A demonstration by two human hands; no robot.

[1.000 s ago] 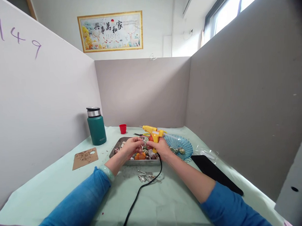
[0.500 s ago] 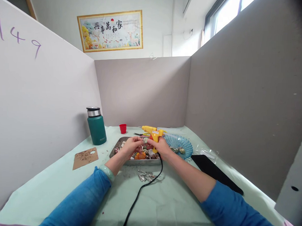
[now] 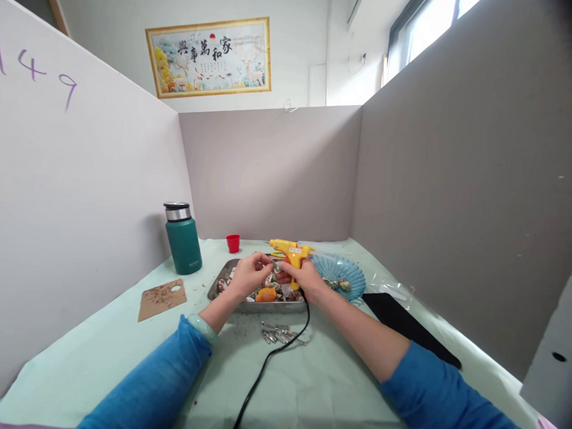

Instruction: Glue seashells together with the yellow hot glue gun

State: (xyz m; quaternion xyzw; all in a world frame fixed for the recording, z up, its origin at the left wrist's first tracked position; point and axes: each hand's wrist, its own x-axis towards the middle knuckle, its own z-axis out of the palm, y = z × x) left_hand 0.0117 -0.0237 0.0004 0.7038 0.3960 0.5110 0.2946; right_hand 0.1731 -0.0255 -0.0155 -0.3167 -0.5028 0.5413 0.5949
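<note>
My right hand (image 3: pixel 308 278) is closed around the handle of a yellow hot glue gun (image 3: pixel 295 254), whose nozzle points left. Its thumb and fingertips also pinch a small greenish piece (image 3: pixel 277 267), perhaps a shell or stone. Close beside that piece, my left hand (image 3: pixel 249 273) has thumb and fingers pinched together; what they hold is too small to make out. Both hands are over a metal tray (image 3: pixel 271 308) of mixed shells and stones, with a bright orange piece (image 3: pixel 265 295) near its front. A black cord (image 3: pixel 263 365) runs from the gun toward me.
Small metal clips (image 3: pixel 278 334) lie in front of the tray. To the right are a blue scalloped plate (image 3: pixel 355 271) with greenish pieces, and a black flat strip (image 3: pixel 409 329). A green bottle (image 3: pixel 183 244), red cup (image 3: pixel 233 243) and brown board (image 3: pixel 161 299) stand or lie left.
My left hand has risen slightly, its fingertips lifting up beside the small piece. The glue gun stays in my right hand almost in place.
</note>
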